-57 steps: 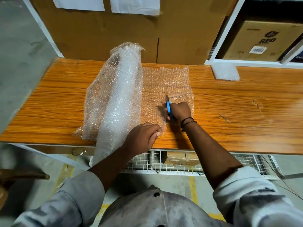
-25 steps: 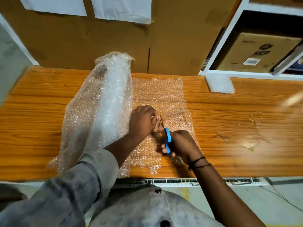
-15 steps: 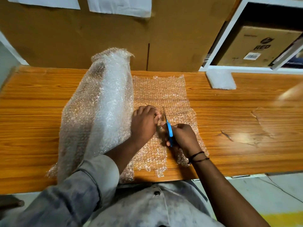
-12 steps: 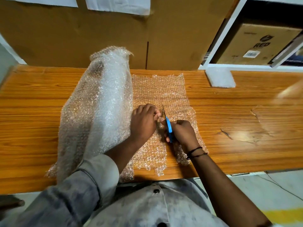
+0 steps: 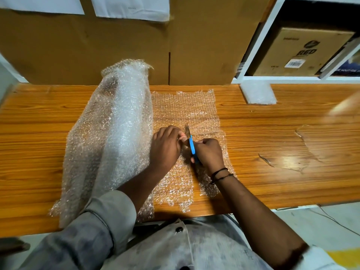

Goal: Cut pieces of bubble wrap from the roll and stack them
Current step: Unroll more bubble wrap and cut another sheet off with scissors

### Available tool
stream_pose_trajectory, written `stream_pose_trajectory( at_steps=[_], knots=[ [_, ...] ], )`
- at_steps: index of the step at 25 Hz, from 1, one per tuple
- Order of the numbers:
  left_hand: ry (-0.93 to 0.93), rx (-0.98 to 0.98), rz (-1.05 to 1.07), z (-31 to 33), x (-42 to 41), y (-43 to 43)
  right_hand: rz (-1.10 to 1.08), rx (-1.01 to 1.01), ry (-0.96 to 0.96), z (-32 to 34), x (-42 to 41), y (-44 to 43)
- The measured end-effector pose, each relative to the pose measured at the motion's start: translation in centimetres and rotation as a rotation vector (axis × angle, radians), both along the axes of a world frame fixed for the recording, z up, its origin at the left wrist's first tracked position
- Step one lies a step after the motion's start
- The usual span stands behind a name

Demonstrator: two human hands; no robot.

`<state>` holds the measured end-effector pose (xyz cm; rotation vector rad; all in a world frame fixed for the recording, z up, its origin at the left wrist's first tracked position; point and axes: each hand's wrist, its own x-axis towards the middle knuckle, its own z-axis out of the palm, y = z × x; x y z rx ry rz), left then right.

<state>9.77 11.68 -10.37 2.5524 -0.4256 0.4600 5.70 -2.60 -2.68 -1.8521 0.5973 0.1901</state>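
Fingers of my right hand [image 5: 209, 152] curled round blue scissors [image 5: 192, 146], blades pointing away from me. Left hand [image 5: 165, 147], fingers bent, pinches the wrap [image 5: 185, 106] just beside the blade. The roll [image 5: 116, 123] lies alongside to the left on the surface [image 5: 282, 137]. Step: cutting, I judge past halfway. Next: run the cut straight to the far edge, then lift the piece free for stacking.

Glossy wood-grain tabletop [image 5: 272, 133]; clear, bumpy plastic wrap [image 5: 185, 106]; matt cardboard boxes [image 5: 116, 45] upper frame; scissors [image 5: 191, 145] with blue plastic handle.
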Motion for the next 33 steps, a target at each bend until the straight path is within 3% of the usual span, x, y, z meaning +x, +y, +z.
stream_pose_trajectory(
  at_steps=[24,33],
  knots=[
    [-0.037,-0.008,-0.007,0.0,0.0,-0.3,-0.012,-0.046,-0.008,-0.2,5.1,-0.8],
    [-0.051,-0.024,-0.012,-0.2,0.3,-0.4,0.061,-0.174,-0.031,-0.2,6.7,-1.1]
  ],
)
